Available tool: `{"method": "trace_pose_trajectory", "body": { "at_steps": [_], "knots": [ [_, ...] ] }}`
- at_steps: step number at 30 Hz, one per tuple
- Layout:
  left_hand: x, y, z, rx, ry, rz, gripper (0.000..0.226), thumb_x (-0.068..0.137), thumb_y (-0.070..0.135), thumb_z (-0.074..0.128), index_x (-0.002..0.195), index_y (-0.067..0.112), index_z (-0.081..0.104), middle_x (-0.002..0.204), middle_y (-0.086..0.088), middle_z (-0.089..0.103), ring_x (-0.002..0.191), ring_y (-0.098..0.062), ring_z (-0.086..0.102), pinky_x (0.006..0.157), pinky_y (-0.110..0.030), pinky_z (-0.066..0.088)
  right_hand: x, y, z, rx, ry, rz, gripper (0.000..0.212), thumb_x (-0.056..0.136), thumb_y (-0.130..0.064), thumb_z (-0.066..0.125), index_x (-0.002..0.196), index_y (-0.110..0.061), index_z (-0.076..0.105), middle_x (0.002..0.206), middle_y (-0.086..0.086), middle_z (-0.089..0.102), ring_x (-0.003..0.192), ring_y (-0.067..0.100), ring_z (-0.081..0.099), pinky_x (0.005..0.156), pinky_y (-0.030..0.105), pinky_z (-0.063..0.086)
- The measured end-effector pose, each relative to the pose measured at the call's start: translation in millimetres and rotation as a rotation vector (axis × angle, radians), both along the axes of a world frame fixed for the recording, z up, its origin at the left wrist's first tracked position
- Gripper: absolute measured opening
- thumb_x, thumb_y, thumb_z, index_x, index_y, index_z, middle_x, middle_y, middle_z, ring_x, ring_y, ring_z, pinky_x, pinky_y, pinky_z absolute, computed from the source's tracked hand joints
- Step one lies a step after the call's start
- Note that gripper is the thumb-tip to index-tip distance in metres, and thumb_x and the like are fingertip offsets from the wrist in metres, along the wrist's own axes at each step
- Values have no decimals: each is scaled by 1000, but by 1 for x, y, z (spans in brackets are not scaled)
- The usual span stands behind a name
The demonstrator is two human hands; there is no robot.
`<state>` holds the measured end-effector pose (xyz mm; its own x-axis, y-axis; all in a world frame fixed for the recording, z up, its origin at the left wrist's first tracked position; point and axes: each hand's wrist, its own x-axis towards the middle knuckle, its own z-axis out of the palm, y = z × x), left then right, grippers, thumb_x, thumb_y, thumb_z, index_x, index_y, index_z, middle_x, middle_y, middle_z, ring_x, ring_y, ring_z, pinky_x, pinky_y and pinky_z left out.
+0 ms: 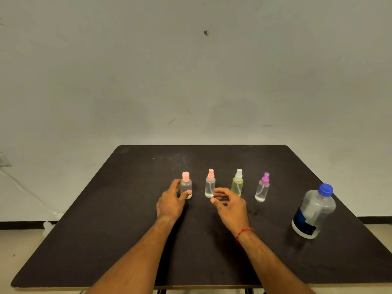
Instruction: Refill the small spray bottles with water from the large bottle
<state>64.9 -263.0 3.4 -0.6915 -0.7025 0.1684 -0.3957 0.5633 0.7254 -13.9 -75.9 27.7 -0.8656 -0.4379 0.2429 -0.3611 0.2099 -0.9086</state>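
Several small spray bottles stand in a row on the dark table (127,230). From left to right they are a squat one with a pink cap (186,184), a slim one with a pink sprayer (210,184), a yellowish one with a white sprayer (237,183) and one with a purple sprayer (262,188). My left hand (170,201) grips the squat pink-capped bottle, thumb across its front. My right hand (230,204) hovers just in front of the slim pink bottle, fingers loosely curled and holding nothing. The large clear bottle (314,211) with a blue cap stands at the right.
A plain wall rises behind the table. A white cable and a wall socket (5,161) are at the far left, off the table. Bare tabletop lies in front of my hands and to the left.
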Motion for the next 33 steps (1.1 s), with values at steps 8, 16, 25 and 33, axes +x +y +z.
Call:
{"method": "trace_pose_trajectory", "body": {
  "at_steps": [8, 16, 25, 33],
  "knots": [
    [-1, -2, -5, -3, 28, 23, 44, 97, 39, 66, 138, 31, 50, 127, 2, 71, 113, -24, 67, 90, -40, 50, -10, 11, -9, 8, -36, -17, 29, 81, -15, 78, 106, -28, 68, 95, -15, 69, 88, -10, 62, 74, 6, 49],
    [1, 0, -3, 6, 26, 39, 43, 98, 38, 65, 137, 29, 50, 128, -2, 70, 113, -26, 67, 92, -42, 52, -10, 18, -7, 3, -50, -31, 29, 81, -16, 78, 107, -28, 68, 97, -15, 68, 88, -6, 64, 76, 9, 51],
    [4, 4, 2, 32, 41, 56, 53, 95, 41, 70, 141, 29, 48, 132, -3, 68, 116, -27, 66, 96, -44, 52, -12, 25, -2, -5, -65, -50, 29, 81, -16, 78, 106, -27, 68, 96, -14, 68, 88, -4, 64, 74, 7, 50],
    [21, 16, 1, 120, 185, 89, 59, 91, 42, 74, 143, 26, 51, 139, 3, 64, 128, -22, 60, 104, -40, 49, -8, 37, 0, 5, -48, -59, 29, 81, -18, 78, 106, -29, 68, 95, -14, 68, 90, -3, 65, 76, 9, 51]
  ]
}}
